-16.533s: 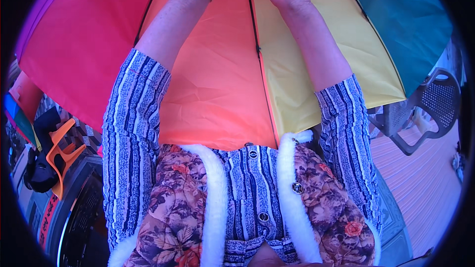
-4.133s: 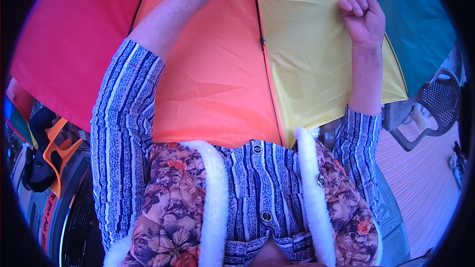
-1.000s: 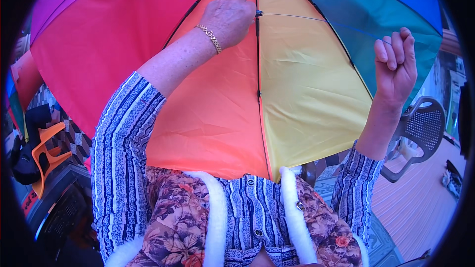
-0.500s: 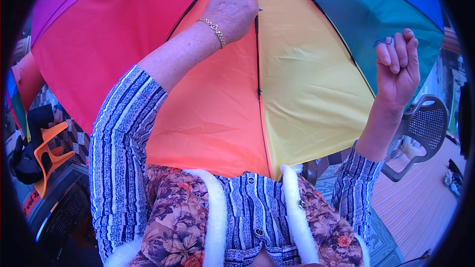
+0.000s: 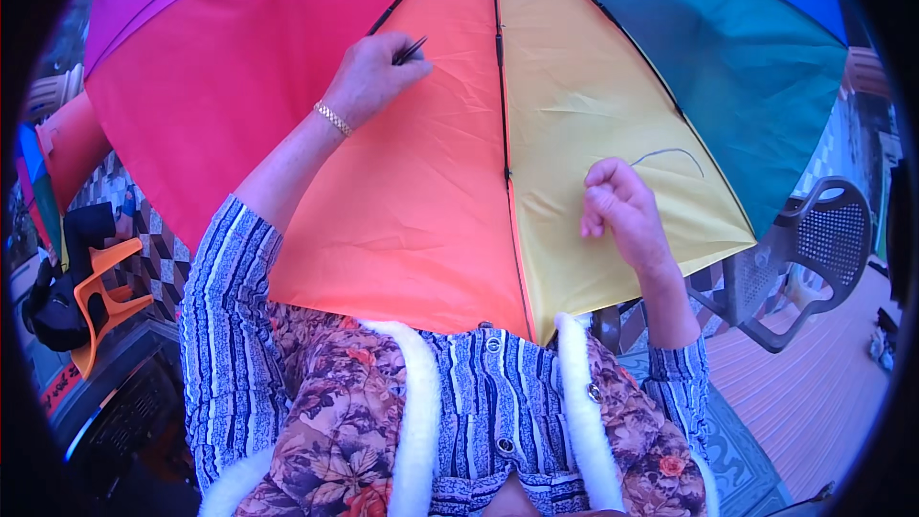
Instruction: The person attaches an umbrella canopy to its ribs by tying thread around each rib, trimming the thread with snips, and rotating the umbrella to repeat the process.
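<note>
A multicoloured umbrella canopy point(image 5: 402, 201) spreads open in front of me, its inner side with black ribs facing me. Over the seam of the red and orange panels is my left hand point(image 5: 369, 77), closed around a slim dark pointed tool point(image 5: 410, 51); its exact kind is too small to tell. My right hand point(image 5: 627, 215) hovers before the yellow panel point(image 5: 565, 124), fingers pinched together. From its fingertips a thin dark thread point(image 5: 670, 151) curves off to the right. The middle rib point(image 5: 500, 86) runs down between the two hands.
A grey plastic chair point(image 5: 799, 258) stands at the right. On the left sits an orange stool point(image 5: 110, 297) with something black beside it. Another colourful piece of cloth point(image 5: 38, 182) shows at the far left. The canopy's near edge reaches my chest.
My left hand has moved from the middle rib to the left and slightly down, with the dark tool now showing. My right hand has dropped down and left, trailing the thread.
</note>
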`<state>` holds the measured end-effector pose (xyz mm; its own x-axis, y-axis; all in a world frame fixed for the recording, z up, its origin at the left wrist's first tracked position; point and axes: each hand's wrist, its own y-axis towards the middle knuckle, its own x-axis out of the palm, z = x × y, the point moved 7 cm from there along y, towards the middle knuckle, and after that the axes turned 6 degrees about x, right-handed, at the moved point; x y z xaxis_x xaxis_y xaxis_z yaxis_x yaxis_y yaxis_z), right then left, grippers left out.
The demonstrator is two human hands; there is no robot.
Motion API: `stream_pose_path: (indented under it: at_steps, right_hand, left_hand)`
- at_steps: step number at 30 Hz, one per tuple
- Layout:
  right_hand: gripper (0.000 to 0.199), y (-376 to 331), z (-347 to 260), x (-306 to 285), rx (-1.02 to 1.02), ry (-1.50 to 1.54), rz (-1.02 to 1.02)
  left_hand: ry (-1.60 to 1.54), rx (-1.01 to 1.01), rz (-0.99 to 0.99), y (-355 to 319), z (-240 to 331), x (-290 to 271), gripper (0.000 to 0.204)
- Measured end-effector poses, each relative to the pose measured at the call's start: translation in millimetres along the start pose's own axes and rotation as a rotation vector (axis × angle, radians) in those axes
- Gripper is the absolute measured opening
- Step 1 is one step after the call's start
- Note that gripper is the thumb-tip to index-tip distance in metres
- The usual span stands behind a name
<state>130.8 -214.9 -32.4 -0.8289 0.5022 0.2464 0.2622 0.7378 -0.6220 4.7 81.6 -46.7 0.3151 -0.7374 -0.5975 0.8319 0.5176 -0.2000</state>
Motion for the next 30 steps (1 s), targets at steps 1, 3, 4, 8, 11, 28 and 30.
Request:
stream_pose_path:
  at_steps: [1,3,4,8,11,28,30]
  right_hand:
    - [0.011,0,7,4,0.024,-0.01,-0.023]
    - [0.011,3,18,11,0.046,-0.016,-0.046]
    - [0.01,4,22,15,0.057,-0.041,-0.067]
    - [0.009,2,39,19,0.107,-0.1,-0.119]
    - [0.008,3,47,15,0.149,-0.11,-0.14]
    - [0.011,-6,31,44,-0.157,-0.55,-0.171]
    - [0.01,-22,30,53,-0.236,-0.613,-0.172]
  left_hand:
    - [0.001,-0.041,-0.012,-4,-7,2,0.024]
    - [0.002,-0.117,-0.036,-9,-20,4,0.021]
    - [0.005,-0.117,-0.039,-9,-25,3,0.021]
    - [0.076,-0.083,0.062,-19,-46,-11,0.021]
    - [0.372,-0.118,0.162,-30,-65,-33,0.024]
    - [0.819,-0.308,-0.011,-45,-90,-35,0.025]
    - [0.81,-0.27,-0.014,-44,-88,-37,0.024]
